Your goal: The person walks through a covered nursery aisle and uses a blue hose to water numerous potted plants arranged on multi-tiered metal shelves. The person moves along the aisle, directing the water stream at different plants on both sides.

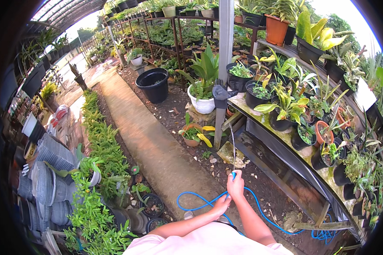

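A blue garden hose (258, 204) runs up from the ground into both of my hands. My right hand (235, 185) grips it near its end, the thumb side close to the opening. Just below and to the left, my left hand (222, 204) is closed around the hose too. A thin stream of water (233, 143) shoots forward from the hose end, towards the corner of the plant bench. Close to where the stream passes stand a metal post (225, 47) and a mossy stone block (231, 155). The hose loops over the path before me.
A concrete path (146, 137) stretches ahead, bordered by ferns (102, 140) on the left. Potted plants crowd the mossy bench (265, 119) at right. A black glove (222, 92) hangs on the post, near a white pot (201, 102). A large black pot (152, 86) stands farther off. Stacked grey pots (46, 188) lie left.
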Motion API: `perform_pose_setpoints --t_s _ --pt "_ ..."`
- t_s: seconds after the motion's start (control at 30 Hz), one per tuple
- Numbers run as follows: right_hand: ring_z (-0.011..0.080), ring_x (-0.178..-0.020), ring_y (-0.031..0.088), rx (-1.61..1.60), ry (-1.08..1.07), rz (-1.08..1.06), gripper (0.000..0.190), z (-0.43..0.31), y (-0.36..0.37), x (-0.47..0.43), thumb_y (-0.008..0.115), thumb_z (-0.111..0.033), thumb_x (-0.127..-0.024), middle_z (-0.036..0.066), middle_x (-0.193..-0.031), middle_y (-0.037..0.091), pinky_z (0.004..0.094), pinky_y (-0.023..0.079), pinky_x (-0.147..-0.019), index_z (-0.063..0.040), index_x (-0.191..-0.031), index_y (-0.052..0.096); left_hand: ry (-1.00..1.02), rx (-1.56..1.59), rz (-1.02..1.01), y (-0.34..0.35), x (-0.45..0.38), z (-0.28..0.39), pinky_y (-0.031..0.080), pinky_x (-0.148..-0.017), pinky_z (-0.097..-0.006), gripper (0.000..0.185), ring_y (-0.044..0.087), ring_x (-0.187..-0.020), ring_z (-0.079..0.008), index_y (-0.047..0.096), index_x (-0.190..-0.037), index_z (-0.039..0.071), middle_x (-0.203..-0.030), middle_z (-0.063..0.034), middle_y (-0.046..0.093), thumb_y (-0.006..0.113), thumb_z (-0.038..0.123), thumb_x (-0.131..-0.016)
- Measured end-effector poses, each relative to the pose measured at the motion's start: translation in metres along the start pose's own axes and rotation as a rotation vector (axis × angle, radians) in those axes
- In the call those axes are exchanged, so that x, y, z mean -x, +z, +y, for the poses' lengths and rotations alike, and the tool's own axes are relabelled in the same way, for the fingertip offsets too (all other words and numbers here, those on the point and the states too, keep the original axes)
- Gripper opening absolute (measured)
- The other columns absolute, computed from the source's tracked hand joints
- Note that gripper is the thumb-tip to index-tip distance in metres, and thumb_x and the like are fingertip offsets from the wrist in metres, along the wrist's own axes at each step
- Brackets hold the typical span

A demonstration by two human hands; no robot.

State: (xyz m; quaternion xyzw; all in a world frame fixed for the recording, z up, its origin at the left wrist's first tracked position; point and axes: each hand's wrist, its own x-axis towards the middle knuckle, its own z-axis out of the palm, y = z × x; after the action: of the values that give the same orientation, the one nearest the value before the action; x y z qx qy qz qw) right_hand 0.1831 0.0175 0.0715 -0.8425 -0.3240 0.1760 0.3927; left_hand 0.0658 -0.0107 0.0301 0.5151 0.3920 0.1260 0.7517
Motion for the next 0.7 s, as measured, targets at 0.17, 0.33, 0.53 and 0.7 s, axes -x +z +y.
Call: perform_pose_setpoints --t_s 0.17,0.33,0.53,0.7 --pt "0.045 -0.076 0.061 -0.025 -0.003 0.063 0.026 0.015 -0.005 0.003 0.049 -0.022 -0.089 0.025 -0.077 0.062 0.0526 0.045 -0.069 -0.005 -0.109 0.045 -0.015 -0.039 -0.021 0.007 -0.002 -0.005 0.032 -0.048 -0.0231 0.027 0.039 -0.056 -0.0064 0.05 -0.096 0.012 -0.069 0.0042 0.044 0.041 0.037 -0.1" --pt "0.045 -0.075 0.061 -0.051 0.005 0.066 0.025 0.021 -0.012 0.006 0.047 -0.021 -0.089 0.025 -0.076 0.062 0.0523 0.045 -0.068 -0.005 -0.108 0.046 0.005 -0.071 -0.025 0.013 -0.004 -0.018 0.033 -0.05 -0.0237 0.027 0.04 -0.057 -0.0065 0.051 -0.1 0.012 -0.069 0.0041 0.043 0.04 0.036 -0.1" --pt "0.0444 -0.073 0.062 -0.075 -0.006 0.096 0.024 0.025 -0.015 0.008 0.047 -0.02 -0.089 0.025 -0.073 0.062 0.0526 0.045 -0.066 -0.005 -0.107 0.046 0.007 -0.088 -0.029 0.017 -0.007 -0.027 0.033 -0.052 -0.024 0.028 0.04 -0.06 -0.0066 0.052 -0.102 0.011 -0.07 0.0045 0.043 0.04 0.036 -0.1" --pt "0.0443 -0.072 0.062 -0.076 0.004 0.076 0.024 0.029 -0.017 0.007 0.048 -0.019 -0.089 0.024 -0.072 0.062 0.0523 0.045 -0.066 -0.005 -0.107 0.046 0.018 -0.083 -0.017 0.022 -0.006 -0.027 0.033 -0.053 -0.0241 0.028 0.04 -0.06 -0.0066 0.052 -0.098 0.011 -0.07 0.0047 0.043 0.041 0.037 -0.1"
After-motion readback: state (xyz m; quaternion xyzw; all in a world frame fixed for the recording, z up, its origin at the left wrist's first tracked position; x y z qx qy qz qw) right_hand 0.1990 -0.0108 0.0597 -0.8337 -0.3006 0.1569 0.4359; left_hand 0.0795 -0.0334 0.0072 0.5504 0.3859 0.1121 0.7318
